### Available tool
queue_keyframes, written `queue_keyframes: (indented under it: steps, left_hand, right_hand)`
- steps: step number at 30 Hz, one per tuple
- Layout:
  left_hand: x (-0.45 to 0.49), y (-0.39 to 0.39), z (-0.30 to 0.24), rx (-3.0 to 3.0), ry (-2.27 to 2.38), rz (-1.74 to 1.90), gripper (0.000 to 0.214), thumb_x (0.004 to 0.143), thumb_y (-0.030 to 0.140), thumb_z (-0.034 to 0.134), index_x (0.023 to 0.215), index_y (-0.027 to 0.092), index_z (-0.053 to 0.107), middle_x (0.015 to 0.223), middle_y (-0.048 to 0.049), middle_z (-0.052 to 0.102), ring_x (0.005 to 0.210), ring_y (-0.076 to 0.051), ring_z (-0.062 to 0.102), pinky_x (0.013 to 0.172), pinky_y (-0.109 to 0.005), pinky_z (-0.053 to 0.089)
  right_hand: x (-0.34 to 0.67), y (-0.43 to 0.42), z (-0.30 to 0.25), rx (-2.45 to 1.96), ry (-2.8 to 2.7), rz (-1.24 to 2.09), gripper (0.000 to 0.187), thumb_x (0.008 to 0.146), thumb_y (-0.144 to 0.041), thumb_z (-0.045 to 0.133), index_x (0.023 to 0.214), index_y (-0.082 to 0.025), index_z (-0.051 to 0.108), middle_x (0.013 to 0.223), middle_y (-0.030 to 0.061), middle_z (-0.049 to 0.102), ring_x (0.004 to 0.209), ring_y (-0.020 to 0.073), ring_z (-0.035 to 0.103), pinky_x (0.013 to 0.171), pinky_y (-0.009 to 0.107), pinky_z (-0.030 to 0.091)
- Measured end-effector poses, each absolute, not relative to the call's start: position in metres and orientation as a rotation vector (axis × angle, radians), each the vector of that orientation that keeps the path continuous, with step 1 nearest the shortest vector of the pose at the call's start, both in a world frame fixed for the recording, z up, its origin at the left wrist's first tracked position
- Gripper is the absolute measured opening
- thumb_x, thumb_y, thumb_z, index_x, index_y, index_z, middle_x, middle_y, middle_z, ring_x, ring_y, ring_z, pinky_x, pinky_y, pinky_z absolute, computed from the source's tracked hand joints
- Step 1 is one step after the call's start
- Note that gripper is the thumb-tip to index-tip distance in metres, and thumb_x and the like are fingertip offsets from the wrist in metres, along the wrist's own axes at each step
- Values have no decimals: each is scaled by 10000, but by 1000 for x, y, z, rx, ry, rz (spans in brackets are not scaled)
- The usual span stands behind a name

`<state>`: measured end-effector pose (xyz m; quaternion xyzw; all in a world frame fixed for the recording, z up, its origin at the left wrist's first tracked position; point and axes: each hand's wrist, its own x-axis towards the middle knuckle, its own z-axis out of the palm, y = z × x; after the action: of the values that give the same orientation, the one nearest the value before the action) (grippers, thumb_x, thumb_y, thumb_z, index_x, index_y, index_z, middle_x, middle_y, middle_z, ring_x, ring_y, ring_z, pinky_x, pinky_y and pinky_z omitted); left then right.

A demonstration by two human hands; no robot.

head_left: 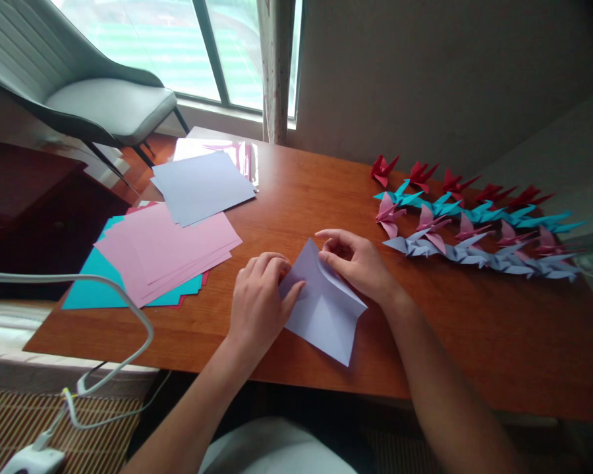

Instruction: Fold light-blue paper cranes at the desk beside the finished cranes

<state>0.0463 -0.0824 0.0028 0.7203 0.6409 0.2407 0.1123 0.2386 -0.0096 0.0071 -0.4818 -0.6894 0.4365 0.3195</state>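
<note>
A lavender paper sheet (326, 309), partly folded, lies on the wooden table (474, 329) in front of me. My left hand (259, 299) rests on its left edge, fingers curled and thumb pressing the paper down. My right hand (358, 260) pinches the paper's upper right fold between thumb and fingers. Both hands are closed on the same sheet.
Flat sheets lie at left: pink stack (163, 253) over teal paper (86, 289), a lavender sheet (200, 184) behind. Rows of folded cranes, red (454, 181), teal (479, 210), pink (467, 227) and lavender (484, 257), sit at right. A chair (103, 105) stands by the window. A white cable (103, 289) hangs at left.
</note>
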Motion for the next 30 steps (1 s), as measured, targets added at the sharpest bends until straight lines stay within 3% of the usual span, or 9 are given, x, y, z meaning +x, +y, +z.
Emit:
queue_keyframes:
  steps: [5, 11, 17, 24, 27, 30]
  left_hand:
    - [47, -84, 2, 1894, 1888, 794, 127, 887, 295, 648, 971, 227, 581, 889, -9, 712, 775, -186, 666, 685, -289, 460]
    - [40, -83, 10, 1523, 1798, 1005, 362, 839, 351, 702, 1173, 236, 619, 906, -22, 733, 722, -172, 671, 659, -277, 476]
    - [32, -84, 22, 855, 1312, 1235, 452, 892, 506, 622, 1195, 169, 635, 1112, -120, 745, 1020, -260, 693, 807, -342, 539]
    - [32, -95, 20, 757, 1056, 1174, 704, 916, 720, 394, 1296, 180, 638, 1376, -145, 631, 1248, -337, 603, 969, -445, 528]
    - [28, -98, 17, 982, 1043, 1099, 698, 899, 714, 454, 1350, 204, 609, 1406, -131, 612, 1272, -346, 583, 1017, -451, 498]
    - [28, -98, 16, 1320, 1215, 1021, 605, 904, 583, 579, 1388, 220, 572, 1413, -120, 605, 1271, -328, 579, 1063, -451, 459]
  right_hand:
    - [236, -11, 6, -1306, -1836, 1158, 304, 836, -224, 644, 1136, -214, 694, 828, -2, 682, 686, 131, 610, 635, 256, 491]
    - [234, -11, 7, -1332, -1856, 1096, 288, 829, -204, 644, 1112, -227, 693, 835, 2, 702, 695, 139, 641, 651, 268, 517]
    - [231, -13, 6, -1335, -1828, 1140, 290, 828, -200, 649, 1114, -219, 692, 840, 6, 708, 667, 136, 660, 631, 267, 535]
    - [230, -12, 4, -1347, -1756, 1122, 267, 822, -201, 656, 1084, -212, 700, 847, 10, 718, 661, 138, 673, 648, 280, 555]
    - [231, -11, 2, -1351, -1761, 1082, 258, 820, -202, 659, 1074, -207, 704, 848, 18, 720, 696, 148, 676, 676, 293, 555]
    - [231, -10, 0, -1349, -1775, 1047, 245, 823, -208, 657, 1063, -210, 704, 843, 19, 724, 716, 153, 674, 687, 297, 547]
